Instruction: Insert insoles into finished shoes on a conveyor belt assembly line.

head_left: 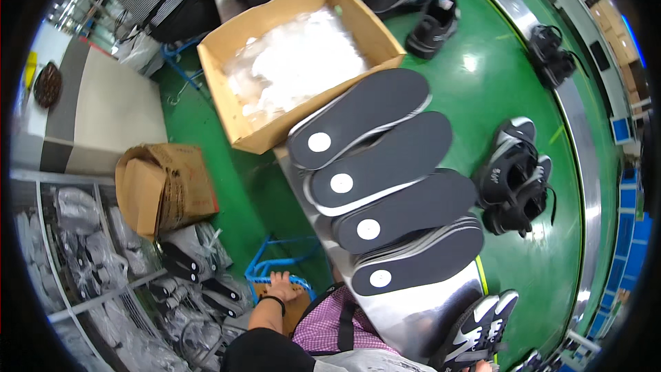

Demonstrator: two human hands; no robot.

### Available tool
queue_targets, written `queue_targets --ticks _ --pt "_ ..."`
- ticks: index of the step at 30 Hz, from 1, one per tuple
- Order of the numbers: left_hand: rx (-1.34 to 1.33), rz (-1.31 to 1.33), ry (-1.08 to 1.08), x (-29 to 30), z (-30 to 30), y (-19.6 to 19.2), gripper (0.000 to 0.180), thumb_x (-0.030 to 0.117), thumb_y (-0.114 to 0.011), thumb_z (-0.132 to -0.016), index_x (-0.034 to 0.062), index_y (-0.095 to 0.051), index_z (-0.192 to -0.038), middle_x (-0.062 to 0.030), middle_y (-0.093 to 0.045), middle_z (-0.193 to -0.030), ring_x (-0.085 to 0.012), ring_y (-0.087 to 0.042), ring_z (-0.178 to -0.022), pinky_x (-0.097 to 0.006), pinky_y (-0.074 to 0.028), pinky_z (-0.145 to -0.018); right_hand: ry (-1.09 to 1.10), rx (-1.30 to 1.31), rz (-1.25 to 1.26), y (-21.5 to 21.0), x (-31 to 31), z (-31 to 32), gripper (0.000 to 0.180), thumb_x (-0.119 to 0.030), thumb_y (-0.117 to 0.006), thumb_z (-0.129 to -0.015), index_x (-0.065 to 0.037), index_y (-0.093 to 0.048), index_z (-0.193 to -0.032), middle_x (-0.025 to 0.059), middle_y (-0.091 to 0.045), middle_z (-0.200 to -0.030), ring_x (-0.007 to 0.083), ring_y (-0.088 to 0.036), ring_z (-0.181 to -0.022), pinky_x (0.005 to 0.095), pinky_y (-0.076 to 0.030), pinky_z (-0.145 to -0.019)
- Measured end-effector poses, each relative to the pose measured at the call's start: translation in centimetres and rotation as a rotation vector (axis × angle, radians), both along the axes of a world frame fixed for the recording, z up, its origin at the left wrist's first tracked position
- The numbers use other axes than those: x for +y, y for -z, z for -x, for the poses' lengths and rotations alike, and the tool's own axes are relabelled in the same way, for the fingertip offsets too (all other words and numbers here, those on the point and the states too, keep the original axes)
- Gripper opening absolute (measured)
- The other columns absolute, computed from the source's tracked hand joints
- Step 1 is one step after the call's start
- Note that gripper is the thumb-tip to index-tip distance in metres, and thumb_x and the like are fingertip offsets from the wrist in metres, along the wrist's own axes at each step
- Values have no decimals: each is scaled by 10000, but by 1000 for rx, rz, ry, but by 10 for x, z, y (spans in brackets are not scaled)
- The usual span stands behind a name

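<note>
My left hand reaches down beside the metal bench, its fingers curled over the blue rail of a stool with a brown seat. Only a sliver of my right hand shows at the lower edge, closed against a pair of black sneakers with white and silver markings. Most of its fingers are hidden. The sneakers are at the bench's right edge. Farther up the bench lie several stacks of dark grey insoles, each with a round white sticker at the heel end.
An open cardboard box of crumpled white wrapping stands beyond the insoles. More black shoes are spaced along the green surface at right. On the left are another carton and a rack of bagged shoes. Another person sits at far left.
</note>
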State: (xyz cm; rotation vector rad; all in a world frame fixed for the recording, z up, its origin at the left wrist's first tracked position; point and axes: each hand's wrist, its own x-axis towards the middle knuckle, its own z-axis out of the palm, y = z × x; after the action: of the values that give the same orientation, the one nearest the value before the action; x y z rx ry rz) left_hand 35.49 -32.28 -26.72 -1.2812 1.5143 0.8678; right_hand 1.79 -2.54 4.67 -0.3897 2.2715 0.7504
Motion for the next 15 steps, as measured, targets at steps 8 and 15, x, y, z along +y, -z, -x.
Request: queue_targets --ticks 8,15 --pt "59 -275 75 1 -24 39 734 534 -446 -771 72 -284 -1316 -156 -194 -1389 -322 -159 -1284 -367 -175 -1040 -146 102 424 44 57 -8 282 -296 -645 -531 -41 -527 -542 152 -543 -557 337 -543 -566 421 -416 -580" --pt "404 -368 370 -48 101 -41 550 392 -406 -851 9 -373 -1245 -191 -389 -1273 -304 -353 -1193 -333 -285 -973 122 157 455 34 31 -20 292 -333 -580 -668 -61 -603 -567 128 -567 -542 297 -576 -525 406 -426 -572"
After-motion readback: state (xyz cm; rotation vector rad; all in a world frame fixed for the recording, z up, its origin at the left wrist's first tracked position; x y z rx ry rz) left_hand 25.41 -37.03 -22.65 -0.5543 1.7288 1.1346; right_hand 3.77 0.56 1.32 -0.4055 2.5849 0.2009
